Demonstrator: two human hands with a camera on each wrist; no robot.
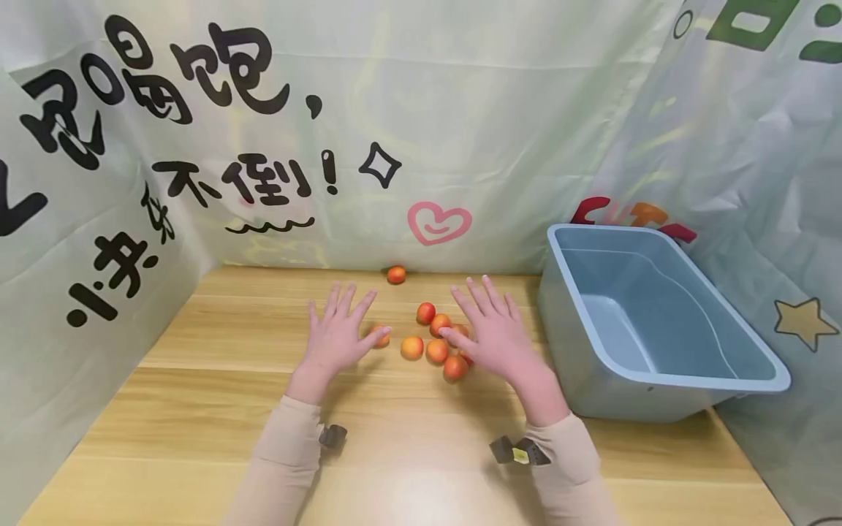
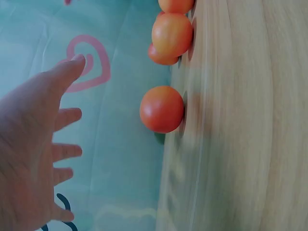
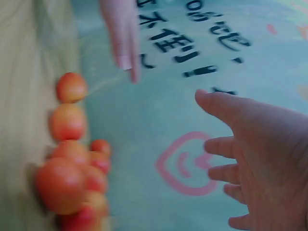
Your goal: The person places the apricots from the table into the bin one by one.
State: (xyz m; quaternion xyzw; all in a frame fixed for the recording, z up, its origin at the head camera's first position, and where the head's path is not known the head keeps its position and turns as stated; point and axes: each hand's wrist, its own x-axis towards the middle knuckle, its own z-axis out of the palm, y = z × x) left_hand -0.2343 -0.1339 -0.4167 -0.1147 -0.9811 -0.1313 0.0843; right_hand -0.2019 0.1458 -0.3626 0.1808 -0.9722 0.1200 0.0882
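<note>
There, on the wooden table (image 1: 197,409), a loose cluster of small orange-red fruits (image 1: 437,351) lay between the two hands. The left hand (image 1: 338,332) was held palm down with its fingers (image 1: 342,299) straight and spread, gripping nothing; its thumb tip reached out to the right and sat just over one fruit (image 1: 379,337) at the left edge of the cluster, though whether it actually touched could not be told. In the left wrist view the same hand (image 2: 29,149) hovered flat and open above the surface, apart from the nearest fruit (image 2: 162,109) below it.

The right hand (image 1: 496,336) was likewise flat, fingers (image 1: 483,296) extended and fanned, holding nothing. Its thumb pointed left toward the middle of the cluster, and several fruits lay partly under the thumb side of the palm. From the right wrist view that hand (image 3: 269,159) stood open above the blurred fruits (image 3: 72,163), clear of them.

One stray fruit (image 1: 396,275) rested well apart from the others, against the printed backdrop (image 1: 421,131). A grey-blue plastic tub (image 1: 658,380) stood just beside the right hand.
</note>
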